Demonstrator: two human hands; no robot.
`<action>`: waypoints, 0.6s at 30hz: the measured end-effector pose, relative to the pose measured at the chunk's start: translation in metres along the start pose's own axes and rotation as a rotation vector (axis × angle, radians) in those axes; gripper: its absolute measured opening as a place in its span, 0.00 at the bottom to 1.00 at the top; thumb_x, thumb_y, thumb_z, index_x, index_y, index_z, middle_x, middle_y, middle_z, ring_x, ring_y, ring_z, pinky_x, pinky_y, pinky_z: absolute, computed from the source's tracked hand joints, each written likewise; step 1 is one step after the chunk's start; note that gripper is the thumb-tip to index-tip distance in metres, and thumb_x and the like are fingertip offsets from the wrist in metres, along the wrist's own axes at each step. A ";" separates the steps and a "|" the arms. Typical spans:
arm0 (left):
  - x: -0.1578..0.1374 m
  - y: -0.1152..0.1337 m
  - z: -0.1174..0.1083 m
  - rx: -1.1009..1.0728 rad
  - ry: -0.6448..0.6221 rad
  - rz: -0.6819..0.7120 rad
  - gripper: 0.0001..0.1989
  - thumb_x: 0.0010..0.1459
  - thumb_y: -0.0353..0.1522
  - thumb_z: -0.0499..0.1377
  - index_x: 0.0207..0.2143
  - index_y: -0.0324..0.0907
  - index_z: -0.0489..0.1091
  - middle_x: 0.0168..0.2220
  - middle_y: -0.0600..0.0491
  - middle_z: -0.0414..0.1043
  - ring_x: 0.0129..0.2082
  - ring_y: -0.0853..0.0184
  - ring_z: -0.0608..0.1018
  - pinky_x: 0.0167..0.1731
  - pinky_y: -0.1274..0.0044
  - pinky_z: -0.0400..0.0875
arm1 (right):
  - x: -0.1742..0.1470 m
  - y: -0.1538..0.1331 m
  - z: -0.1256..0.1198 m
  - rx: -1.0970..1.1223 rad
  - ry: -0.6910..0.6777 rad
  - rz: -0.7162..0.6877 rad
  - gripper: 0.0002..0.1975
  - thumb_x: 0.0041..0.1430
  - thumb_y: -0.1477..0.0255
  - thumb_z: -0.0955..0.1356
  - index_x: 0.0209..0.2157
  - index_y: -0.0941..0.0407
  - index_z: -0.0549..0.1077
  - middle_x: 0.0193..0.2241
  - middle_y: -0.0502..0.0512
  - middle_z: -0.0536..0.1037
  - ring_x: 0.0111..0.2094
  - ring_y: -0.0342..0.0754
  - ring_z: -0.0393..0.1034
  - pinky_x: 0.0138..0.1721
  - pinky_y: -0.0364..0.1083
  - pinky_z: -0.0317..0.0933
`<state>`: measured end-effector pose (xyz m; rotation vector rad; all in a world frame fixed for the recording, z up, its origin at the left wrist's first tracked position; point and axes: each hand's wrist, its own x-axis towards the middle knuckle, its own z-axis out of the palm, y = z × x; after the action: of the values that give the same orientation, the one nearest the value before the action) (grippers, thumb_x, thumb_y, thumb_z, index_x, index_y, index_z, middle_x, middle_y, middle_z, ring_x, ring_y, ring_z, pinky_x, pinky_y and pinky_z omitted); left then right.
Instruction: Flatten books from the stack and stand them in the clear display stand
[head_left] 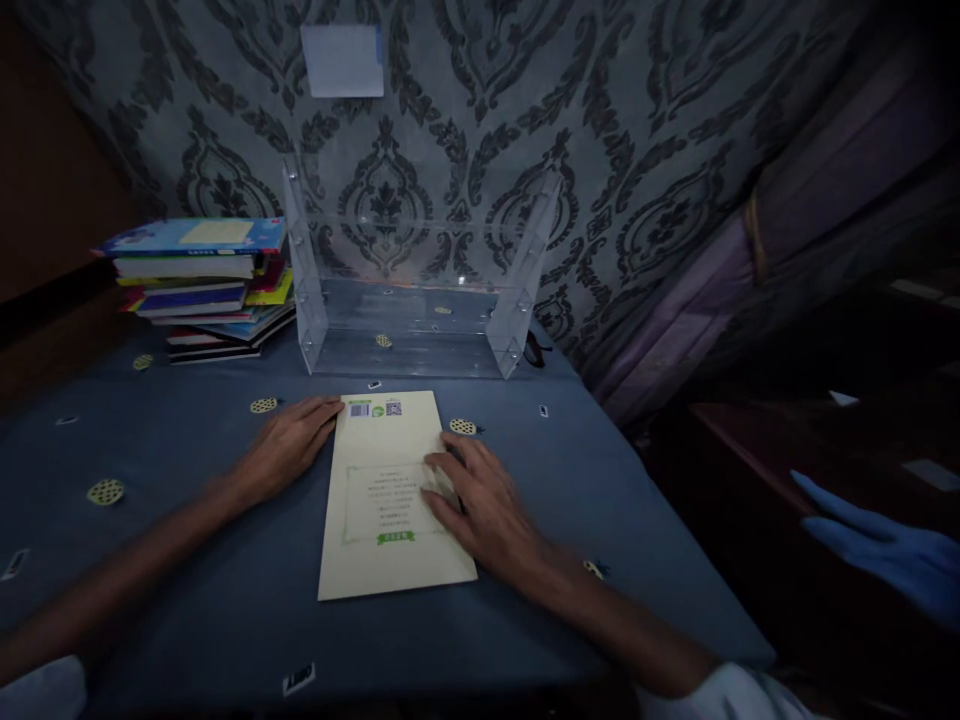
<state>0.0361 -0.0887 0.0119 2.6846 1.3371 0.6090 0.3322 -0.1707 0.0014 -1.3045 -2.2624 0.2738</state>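
Observation:
A cream-coloured book (375,440) lies flat on the blue tablecloth, its printed text upside down to me. A barcode and a QR code show at its far end, and a green ribbon label at its near end. My left hand (289,450) rests on the table with fingers stretched out, their tips touching the book's far left corner. On the right, my right hand (487,500) lies over the book's edge. Its fingers are apart, with several tips on the cover and nothing visibly gripped.
Behind the book stands a clear acrylic rack (405,352) against the patterned wall. A stack of books (210,290) is left of it; dark-framed glasses (535,350) lie by its right side. A blue, glove-like shape (892,545) is beyond the table's right edge.

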 end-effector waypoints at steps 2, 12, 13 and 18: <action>-0.003 -0.004 0.005 -0.007 0.012 0.010 0.27 0.72 0.44 0.41 0.58 0.39 0.69 0.58 0.44 0.73 0.57 0.56 0.75 0.56 0.62 0.72 | 0.006 0.004 0.007 -0.004 -0.035 0.015 0.20 0.69 0.65 0.63 0.57 0.59 0.70 0.64 0.71 0.63 0.64 0.66 0.60 0.57 0.64 0.65; 0.023 -0.003 0.011 -0.019 -0.091 0.025 0.26 0.72 0.42 0.44 0.59 0.37 0.69 0.60 0.44 0.71 0.59 0.57 0.74 0.60 0.65 0.68 | 0.013 0.012 0.018 0.049 -0.107 0.032 0.28 0.72 0.60 0.59 0.65 0.62 0.62 0.69 0.72 0.54 0.70 0.64 0.47 0.66 0.65 0.55; 0.027 -0.001 0.012 -0.026 -0.103 0.037 0.26 0.72 0.42 0.44 0.59 0.37 0.69 0.61 0.44 0.70 0.60 0.58 0.74 0.60 0.65 0.68 | 0.013 0.012 0.017 0.049 -0.108 0.032 0.28 0.72 0.60 0.60 0.66 0.62 0.62 0.69 0.71 0.54 0.70 0.64 0.47 0.66 0.65 0.55; 0.051 0.012 0.024 -0.071 -0.158 0.088 0.24 0.71 0.39 0.45 0.60 0.36 0.69 0.62 0.43 0.69 0.61 0.57 0.72 0.61 0.65 0.66 | 0.019 0.012 0.014 0.048 -0.113 0.016 0.27 0.71 0.62 0.60 0.65 0.62 0.62 0.69 0.70 0.54 0.71 0.63 0.46 0.67 0.65 0.53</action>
<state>0.0823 -0.0537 0.0088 2.6822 1.1415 0.4325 0.3260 -0.1473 -0.0096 -1.3132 -2.3248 0.4142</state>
